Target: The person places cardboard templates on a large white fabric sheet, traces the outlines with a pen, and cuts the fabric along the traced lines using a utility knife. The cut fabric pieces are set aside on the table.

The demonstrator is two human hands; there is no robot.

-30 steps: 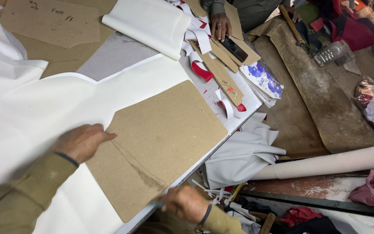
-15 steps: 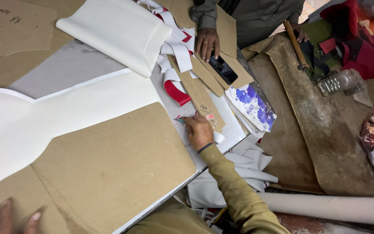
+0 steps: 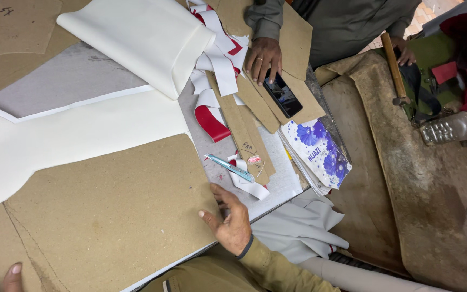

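flanking right hand (image 3: 232, 224): blue cutter (image 3: 229, 167), cardboard pattern (image 3: 109, 216)

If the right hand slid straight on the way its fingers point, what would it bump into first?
The right hand rests on the corner of the brown cardboard pattern, fingers pointing up and slightly left. Going straight on, it would probably first meet the light blue utility knife lying on the table, though the exact line is hard to judge.

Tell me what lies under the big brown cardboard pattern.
The cardboard pattern lies on a white sheet, visible above its top edge. The right hand rests at its right edge. How far the sheet runs underneath is hidden.
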